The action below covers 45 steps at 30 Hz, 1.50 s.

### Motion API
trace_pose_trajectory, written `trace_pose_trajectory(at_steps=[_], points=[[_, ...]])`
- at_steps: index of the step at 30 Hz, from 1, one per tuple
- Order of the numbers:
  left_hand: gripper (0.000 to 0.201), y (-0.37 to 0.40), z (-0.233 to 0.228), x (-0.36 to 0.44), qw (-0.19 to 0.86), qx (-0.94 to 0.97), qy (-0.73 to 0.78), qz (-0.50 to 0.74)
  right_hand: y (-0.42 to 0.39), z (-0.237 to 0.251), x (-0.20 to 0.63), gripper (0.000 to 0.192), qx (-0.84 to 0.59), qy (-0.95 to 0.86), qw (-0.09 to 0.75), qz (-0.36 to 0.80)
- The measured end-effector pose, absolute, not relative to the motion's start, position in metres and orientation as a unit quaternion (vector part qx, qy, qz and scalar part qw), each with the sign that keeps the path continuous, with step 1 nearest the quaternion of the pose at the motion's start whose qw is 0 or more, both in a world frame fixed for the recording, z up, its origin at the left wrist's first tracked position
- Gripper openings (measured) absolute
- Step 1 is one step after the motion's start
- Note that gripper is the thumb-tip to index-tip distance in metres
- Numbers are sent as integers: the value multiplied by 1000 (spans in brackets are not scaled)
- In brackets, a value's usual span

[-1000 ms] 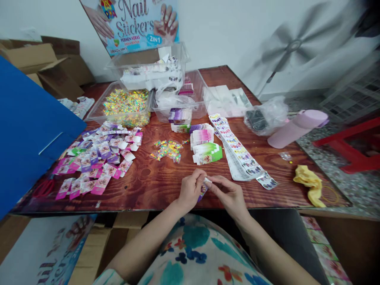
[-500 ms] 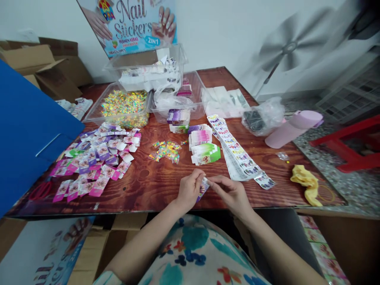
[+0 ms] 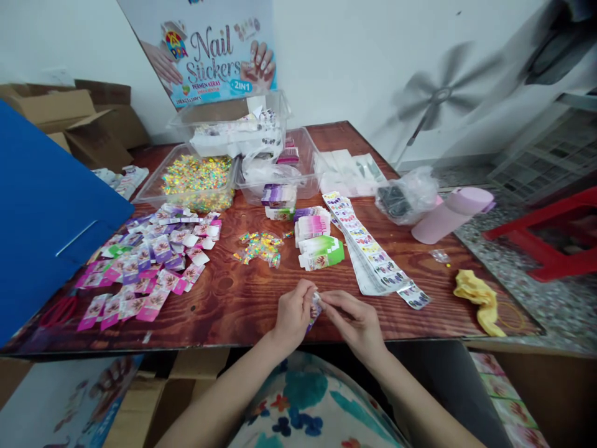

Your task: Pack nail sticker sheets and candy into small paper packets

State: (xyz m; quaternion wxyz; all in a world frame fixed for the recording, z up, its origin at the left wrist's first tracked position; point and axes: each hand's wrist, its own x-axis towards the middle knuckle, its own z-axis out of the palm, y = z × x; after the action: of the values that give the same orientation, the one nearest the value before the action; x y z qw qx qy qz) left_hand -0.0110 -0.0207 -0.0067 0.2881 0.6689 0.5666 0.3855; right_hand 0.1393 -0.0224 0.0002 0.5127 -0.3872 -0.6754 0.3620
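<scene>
My left hand and my right hand meet over the near edge of the wooden table. Together they pinch one small purple and white packet between the fingertips. Just beyond the hands lie a green stack of flat packets and a pink stack. A small heap of shiny foil pieces sits to the left of those stacks. A long pile of nail sticker strips runs diagonally on the right.
Many pink and purple packets are spread at the left beside a blue board. Clear tubs stand at the back under a nail sticker poster. A pink bottle, plastic bag and yellow cloth lie right.
The view has tilted so everything sits lower in the frame. Both hands stay together on the small packet, which has turned slightly between the fingertips.
</scene>
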Motion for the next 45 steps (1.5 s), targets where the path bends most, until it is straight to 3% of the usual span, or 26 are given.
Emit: trace_pose_trajectory(at_steps=[5,9,17,22,26,29,34,40,45], points=[[26,-19,-2,-11,355,611,580,404,-17,0,139,12,-393,-640,496,436],[28,-15,1,-9,404,557,581,436,-17,-3,132,23,-409,-552,526,502],[26,-19,1,-11,396,567,575,437,-17,-1,128,11,-389,-581,533,476],[30,-21,1,-19,436,494,589,468,-18,1,133,17,-376,-676,556,303],[39,-20,7,-28,630,304,528,481,-19,-12,131,28,-287,-796,521,111],[46,-18,10,-42,729,196,473,453,-20,-21,122,28,-225,-858,455,73],[71,-18,-3,-85,626,233,525,528,-8,-14,111,21,-240,-865,418,140],[43,-21,-21,-131,422,389,642,508,44,3,105,17,-290,-876,346,172],[35,-33,-25,-140,265,461,730,429,75,-7,77,22,-310,-901,273,129]])
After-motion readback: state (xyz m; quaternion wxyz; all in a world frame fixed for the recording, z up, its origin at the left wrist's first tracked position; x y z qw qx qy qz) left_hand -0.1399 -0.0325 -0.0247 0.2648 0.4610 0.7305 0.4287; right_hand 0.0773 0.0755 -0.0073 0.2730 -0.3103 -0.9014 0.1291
